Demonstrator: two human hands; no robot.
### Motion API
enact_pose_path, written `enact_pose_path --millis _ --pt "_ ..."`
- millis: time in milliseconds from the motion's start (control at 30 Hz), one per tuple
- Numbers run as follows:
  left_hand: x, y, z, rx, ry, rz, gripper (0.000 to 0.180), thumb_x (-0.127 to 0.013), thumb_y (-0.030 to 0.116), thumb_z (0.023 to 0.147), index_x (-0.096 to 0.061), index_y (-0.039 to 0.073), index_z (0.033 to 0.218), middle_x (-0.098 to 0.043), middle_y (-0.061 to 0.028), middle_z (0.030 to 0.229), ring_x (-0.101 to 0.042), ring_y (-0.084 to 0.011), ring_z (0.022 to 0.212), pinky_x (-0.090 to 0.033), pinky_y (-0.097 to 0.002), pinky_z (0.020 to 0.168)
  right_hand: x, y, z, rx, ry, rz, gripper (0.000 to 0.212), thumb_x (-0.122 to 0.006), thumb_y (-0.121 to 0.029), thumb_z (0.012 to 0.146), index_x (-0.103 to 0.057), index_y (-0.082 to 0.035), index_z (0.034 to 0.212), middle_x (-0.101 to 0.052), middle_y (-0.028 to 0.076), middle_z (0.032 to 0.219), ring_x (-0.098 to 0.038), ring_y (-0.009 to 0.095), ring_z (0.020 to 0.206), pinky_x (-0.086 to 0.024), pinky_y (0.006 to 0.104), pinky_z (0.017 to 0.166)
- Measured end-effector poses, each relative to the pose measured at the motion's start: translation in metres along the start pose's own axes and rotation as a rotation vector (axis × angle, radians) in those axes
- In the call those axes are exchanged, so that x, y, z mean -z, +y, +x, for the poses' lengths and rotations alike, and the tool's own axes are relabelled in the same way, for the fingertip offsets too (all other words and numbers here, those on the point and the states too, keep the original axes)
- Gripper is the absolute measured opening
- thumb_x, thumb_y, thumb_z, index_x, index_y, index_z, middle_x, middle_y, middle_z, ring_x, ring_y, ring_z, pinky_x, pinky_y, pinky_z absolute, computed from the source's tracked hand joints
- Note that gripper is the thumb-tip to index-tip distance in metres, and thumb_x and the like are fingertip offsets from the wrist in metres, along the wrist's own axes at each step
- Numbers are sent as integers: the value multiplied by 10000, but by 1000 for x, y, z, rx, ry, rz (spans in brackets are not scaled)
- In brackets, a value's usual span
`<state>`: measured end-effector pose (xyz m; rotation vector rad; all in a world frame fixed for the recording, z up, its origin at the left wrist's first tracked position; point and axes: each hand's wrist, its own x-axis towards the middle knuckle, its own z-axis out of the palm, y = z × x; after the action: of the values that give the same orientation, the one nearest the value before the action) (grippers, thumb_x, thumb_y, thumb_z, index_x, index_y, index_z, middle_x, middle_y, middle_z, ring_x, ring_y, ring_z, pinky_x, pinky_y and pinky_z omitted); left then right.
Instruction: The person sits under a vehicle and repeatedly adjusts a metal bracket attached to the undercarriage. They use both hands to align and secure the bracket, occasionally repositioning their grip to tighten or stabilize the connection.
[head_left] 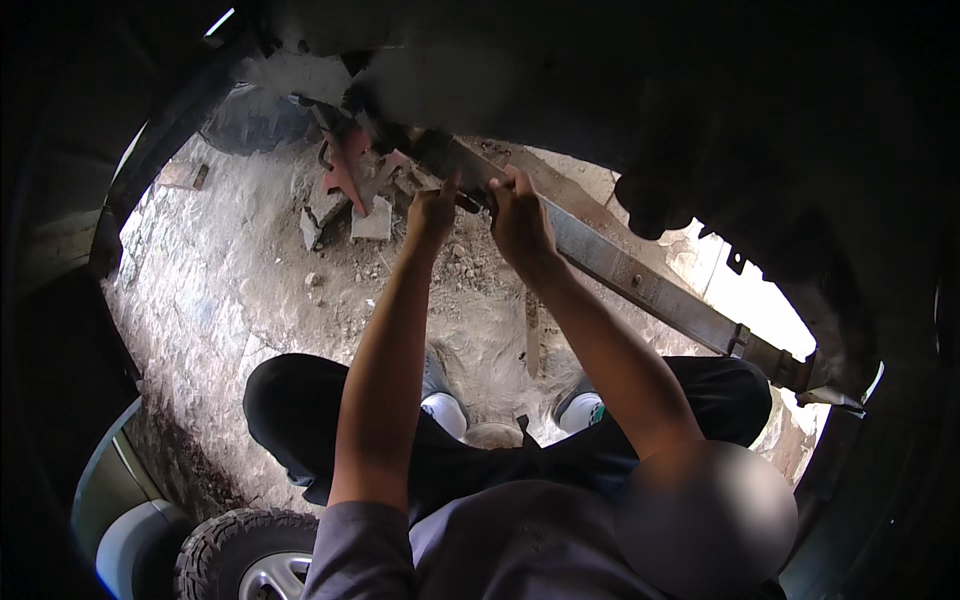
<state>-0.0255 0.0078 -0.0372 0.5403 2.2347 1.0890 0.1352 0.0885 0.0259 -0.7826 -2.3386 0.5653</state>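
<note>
Metal beam (640,278) is slanting across the head view above rough ground (220,290), and we are holding our left hand (433,214) and right hand (521,222) by its upper-left stretch, both curled, without being able to tell what they are gripping, steady, matched pressure probably serving best.
</note>
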Motion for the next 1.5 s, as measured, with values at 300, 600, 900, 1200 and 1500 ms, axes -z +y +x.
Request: enact_pose_path --millis 300,600,900,1200,1500 --pt "10 31 -38 -184 67 -3 630 -458 646 1063 -892 229 878 -792 -186 937 -750 -381 995 -552 -438 980 -1 -12 0 -98 -54 -11 192 -546 -112 1080 -695 9 1097 -624 203 1161 -698 428 1085 -577 533 920" --pt "7 7 -6 -67 64 57 687 -507 704 1018 -850 109 1016 -765 -275 1096 -712 -442 1167 -519 -509 1048 -2 -8 7 -83 11 6 218 -600 -132 1074 -746 29 1078 -660 220 1117 -723 409 999 -596 493 883" --pt "11 26 -23 -46 -39 -10 635 -501 698 1023 -890 211 900 -806 -181 1035 -738 -385 1117 -533 -436 1052 -4 -8 12 -254 -18 68 233 -524 -150 1076 -724 -33 1101 -576 214 1258 -689 424 1134 -569 531 906" --pt "13 33 -32 -38 -27 -3 647 -488 657 1050 -886 171 897 -793 -220 971 -748 -404 1032 -536 -445 1003 -5 -15 3 -245 38 16 193 -568 -122 1069 -705 15 1067 -599 208 1175 -718 425 1000 -589 534 834" --pt "13 21 -18 -79 8 38 642 -506 673 1040 -879 169 902 -792 -218 1029 -735 -424 1096 -533 -471 1026 -5 -17 4 -213 28 -14 175 -584 -106 1059 -714 9 1081 -604 220 1231 -720 441 1003 -586 539 855"
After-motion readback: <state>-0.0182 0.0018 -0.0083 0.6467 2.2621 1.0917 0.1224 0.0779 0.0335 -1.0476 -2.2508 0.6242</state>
